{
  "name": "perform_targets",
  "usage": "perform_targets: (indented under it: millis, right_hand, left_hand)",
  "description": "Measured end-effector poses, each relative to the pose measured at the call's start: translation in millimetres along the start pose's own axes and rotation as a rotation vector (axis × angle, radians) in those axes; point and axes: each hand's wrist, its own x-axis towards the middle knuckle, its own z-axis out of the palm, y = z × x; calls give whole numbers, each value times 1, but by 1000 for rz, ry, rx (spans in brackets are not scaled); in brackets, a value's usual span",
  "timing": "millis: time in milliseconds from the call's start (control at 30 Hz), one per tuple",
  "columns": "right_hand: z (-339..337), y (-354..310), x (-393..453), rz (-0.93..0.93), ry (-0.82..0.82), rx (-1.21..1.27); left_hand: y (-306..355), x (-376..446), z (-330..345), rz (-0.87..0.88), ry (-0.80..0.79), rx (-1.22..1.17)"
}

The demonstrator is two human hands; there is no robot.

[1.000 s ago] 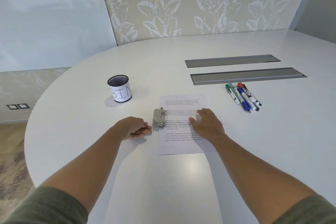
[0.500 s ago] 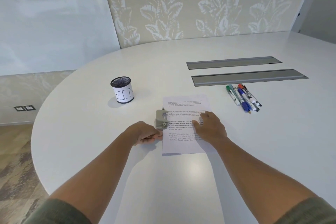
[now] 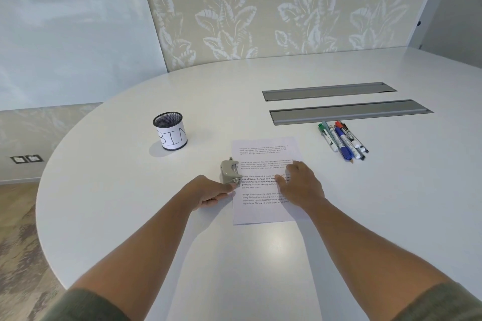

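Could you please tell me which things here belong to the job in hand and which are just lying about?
In use: punch, paper, left hand, right hand.
Lying about: cup, pens.

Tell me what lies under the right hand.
A printed sheet of paper lies under the right hand, on the table. The hand covers the ends of several text lines.
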Motion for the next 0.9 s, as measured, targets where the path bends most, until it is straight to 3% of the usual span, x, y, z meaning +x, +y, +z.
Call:
perform_targets:
  millis: [267, 900]
  right_hand:
    - [2, -1, 4, -29, -37, 10]
    - [2, -3, 2, -40, -25, 12]
  left_hand:
    - [11, 6, -2, 121, 120, 70]
    - [26, 6, 2, 6, 121, -205]
